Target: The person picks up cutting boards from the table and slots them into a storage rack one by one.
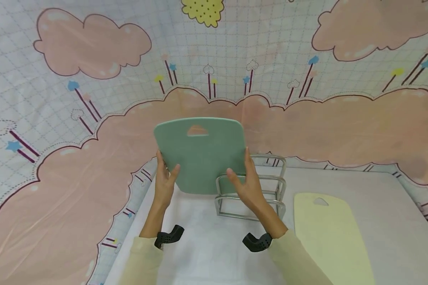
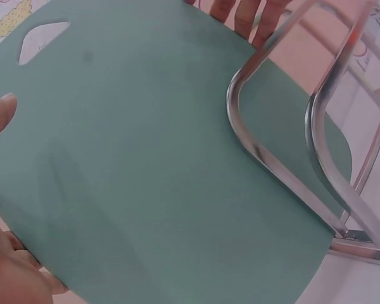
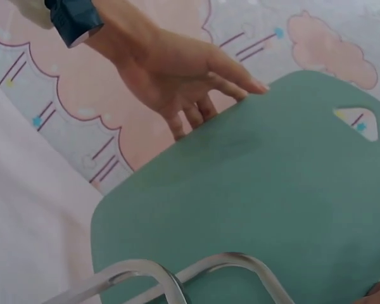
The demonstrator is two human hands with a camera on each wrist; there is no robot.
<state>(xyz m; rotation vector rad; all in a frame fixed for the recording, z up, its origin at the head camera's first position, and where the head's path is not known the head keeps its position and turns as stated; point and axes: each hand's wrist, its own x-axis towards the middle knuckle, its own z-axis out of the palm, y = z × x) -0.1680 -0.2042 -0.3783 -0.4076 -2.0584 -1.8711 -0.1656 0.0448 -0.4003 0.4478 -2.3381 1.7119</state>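
A green cutting board [image 1: 203,158] with a handle slot along its top is held up above the white table. My left hand [image 1: 165,180] grips its left edge, thumb on the near face and fingers behind. On the opposite edge, my right hand [image 1: 249,184] holds it the same way. The board's lower right part lies behind front bars of a metal wire rack [image 1: 249,217], seen closer in the left wrist view, where the rack's loops [image 2: 275,164] cross over the board. Whether the board touches the rack, I cannot tell.
To the right of the rack, a pale yellow cutting board [image 1: 329,233] lies flat on the white table [image 1: 207,249]. Behind and left of the table hangs a cloth [image 1: 92,178] printed with clouds. Each wrist wears a black camera band [image 1: 257,242].
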